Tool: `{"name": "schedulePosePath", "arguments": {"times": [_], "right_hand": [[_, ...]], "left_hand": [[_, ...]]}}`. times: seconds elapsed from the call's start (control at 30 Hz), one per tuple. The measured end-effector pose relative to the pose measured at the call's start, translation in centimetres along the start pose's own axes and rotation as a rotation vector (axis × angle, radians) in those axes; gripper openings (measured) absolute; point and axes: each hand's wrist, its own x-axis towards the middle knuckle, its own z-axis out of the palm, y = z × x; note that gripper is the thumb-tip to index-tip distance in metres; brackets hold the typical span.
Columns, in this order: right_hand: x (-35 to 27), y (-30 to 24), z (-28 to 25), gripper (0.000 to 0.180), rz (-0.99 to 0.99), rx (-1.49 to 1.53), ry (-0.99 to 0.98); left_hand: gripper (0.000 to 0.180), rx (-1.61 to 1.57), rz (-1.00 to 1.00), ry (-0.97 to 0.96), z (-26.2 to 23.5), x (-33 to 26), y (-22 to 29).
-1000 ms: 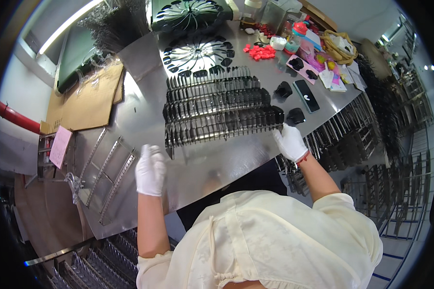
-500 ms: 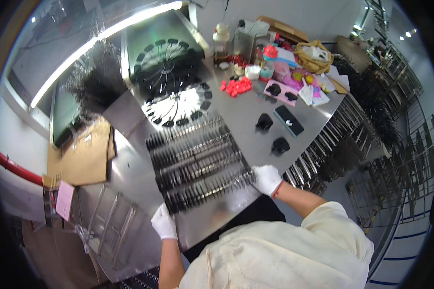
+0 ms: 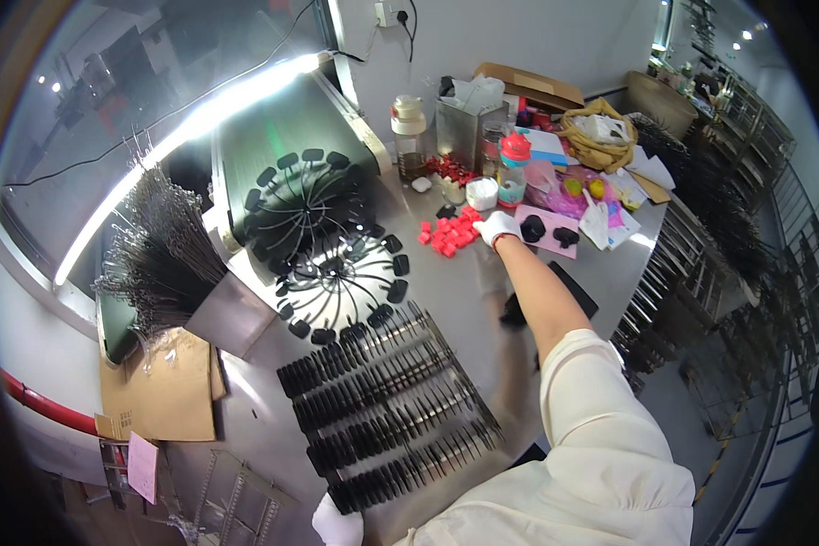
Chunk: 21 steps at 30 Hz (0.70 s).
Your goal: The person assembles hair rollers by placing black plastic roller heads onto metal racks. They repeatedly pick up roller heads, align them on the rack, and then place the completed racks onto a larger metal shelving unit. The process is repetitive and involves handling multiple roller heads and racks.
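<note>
- We are standing at a big shiny metal surface (image 3: 482, 300), and it is carrying everything, so all our things are staying close.
- We are keeping four long rows of black sticks (image 3: 382, 400) lying side by side right in front of us, near the edge, maybe so they are easy to reach and count.
- Two round wheels with black tips (image 3: 323, 237) are sitting farther back, beside a leaning bunch of thin wires (image 3: 159, 246).
- We are stretching our right hand (image 3: 497, 226) far across to the little pile of red blocks (image 3: 448, 237), which is lying in the middle back of the surface; the white-gloved fingers are curling down and touching its edge, but we cannot tell if they are holding a block.
- Our left hand (image 3: 337, 525) is resting low at the near edge by the sticks; how its fingers are set, we cannot tell.
</note>
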Motion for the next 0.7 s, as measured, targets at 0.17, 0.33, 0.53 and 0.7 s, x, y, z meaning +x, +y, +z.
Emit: {"name": "schedulePosePath", "arguments": {"times": [0.17, 0.33, 0.53, 0.7], "right_hand": [[3.4, -0.9, 2.8, 0.058, 0.082, -0.008, -0.117], [0.1, 1.0, 1.1, 0.034, -0.099, 0.296, 0.020], [-31.5, 0.0, -11.6, 0.016, -0.391, 1.242, 0.016], [-45.5, 2.8, -6.6, 0.022, -0.808, 0.905, 0.214]], "left_hand": [[0.061, -0.187, 0.056, 0.116, -0.1, 0.4, 0.2], [0.091, -0.169, 0.116, -0.095, -0.6, 2.6, 0.0], [0.077, -0.289, 0.257, -0.232, -5.7, 0.8, 3.7], [0.005, -0.651, -0.313, -0.599, -12.7, 5.1, 12.1]]}}
